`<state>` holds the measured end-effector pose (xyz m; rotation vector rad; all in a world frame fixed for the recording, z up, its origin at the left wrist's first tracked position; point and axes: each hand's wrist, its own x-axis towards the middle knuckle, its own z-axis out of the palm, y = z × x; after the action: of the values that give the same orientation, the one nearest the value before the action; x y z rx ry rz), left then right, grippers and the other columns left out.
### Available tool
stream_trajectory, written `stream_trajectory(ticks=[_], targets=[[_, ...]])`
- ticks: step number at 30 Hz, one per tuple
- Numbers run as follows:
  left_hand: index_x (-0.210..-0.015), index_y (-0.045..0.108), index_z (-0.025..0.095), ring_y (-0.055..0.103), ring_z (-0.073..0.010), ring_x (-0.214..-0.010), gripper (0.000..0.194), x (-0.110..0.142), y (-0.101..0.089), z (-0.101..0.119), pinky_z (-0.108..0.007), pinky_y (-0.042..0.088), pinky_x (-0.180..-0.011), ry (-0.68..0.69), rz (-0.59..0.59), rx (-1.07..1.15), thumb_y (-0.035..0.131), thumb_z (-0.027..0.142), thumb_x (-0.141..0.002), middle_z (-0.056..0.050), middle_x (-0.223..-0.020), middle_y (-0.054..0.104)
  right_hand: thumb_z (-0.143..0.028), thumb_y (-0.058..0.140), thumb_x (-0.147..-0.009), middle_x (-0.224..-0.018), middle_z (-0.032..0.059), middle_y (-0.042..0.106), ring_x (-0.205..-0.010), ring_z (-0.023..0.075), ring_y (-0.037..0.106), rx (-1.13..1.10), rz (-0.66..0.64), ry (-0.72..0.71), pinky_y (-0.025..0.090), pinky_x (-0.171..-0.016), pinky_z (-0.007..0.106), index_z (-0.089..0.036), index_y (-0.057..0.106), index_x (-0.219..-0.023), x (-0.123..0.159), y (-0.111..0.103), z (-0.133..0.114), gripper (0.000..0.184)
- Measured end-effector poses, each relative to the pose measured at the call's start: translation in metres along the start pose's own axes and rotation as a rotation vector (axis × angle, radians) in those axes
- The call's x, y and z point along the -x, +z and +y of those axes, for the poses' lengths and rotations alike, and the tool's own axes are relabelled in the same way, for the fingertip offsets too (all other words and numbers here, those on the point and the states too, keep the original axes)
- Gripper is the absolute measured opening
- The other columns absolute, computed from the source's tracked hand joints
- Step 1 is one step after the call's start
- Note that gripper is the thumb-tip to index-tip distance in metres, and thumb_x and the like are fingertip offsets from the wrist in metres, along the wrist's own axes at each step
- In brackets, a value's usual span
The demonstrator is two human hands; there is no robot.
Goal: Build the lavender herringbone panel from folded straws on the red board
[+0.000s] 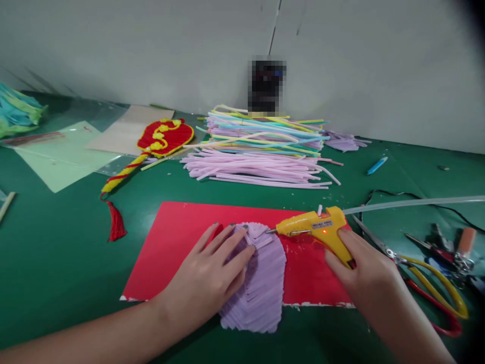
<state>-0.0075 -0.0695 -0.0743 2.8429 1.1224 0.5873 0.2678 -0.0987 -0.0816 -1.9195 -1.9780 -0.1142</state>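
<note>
Cropped, covered, unreadable bits

Dark object (267, 87) by wall: pixelated. Lilac piece (265, 283): partly under left hand (212, 268). Blue-green bundle (18, 110): cut at left edge. Glue stick (417, 202): cut at right edge. Glue gun (303, 223) label (322, 224): too small to read.

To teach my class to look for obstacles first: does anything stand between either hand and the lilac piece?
Nothing visible is in the left hand's way: its fingers rest on the lilac piece. Between the right hand and the piece is only the yellow glue gun it holds, nozzle towards the piece's upper part.
</note>
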Motion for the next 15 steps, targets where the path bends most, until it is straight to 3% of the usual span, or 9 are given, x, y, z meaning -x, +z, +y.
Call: stream_trajectory(ticks=[10,15], targets=[[-0.107,0.063,0.022,0.053,-0.0265,-0.114,0.027,0.001,0.000,0.000,-0.048,0.041,-0.098,-0.005,-0.007,0.020,0.046,0.020,-0.087,-0.008,-0.122,0.058,-0.035,0.044,-0.079,-0.097,0.0137,0.065,-0.084,0.0254,0.063,0.023,0.008,0.003,0.051,-0.073,0.038,-0.016,0.057,-0.100,-0.001,0.000,0.000,0.032],[-0.107,0.063,0.022,0.053,-0.0264,-0.113,0.027,0.001,0.000,0.000,-0.048,0.040,-0.098,-0.008,-0.003,0.018,0.046,0.020,-0.087,-0.008,-0.121,0.058,-0.034,0.048,-0.077,-0.091,0.0110,0.066,-0.078,0.0232,0.063,0.049,-0.020,-0.063,0.051,-0.065,0.033,-0.018,0.058,-0.098,-0.004,-0.002,0.010,0.029]])
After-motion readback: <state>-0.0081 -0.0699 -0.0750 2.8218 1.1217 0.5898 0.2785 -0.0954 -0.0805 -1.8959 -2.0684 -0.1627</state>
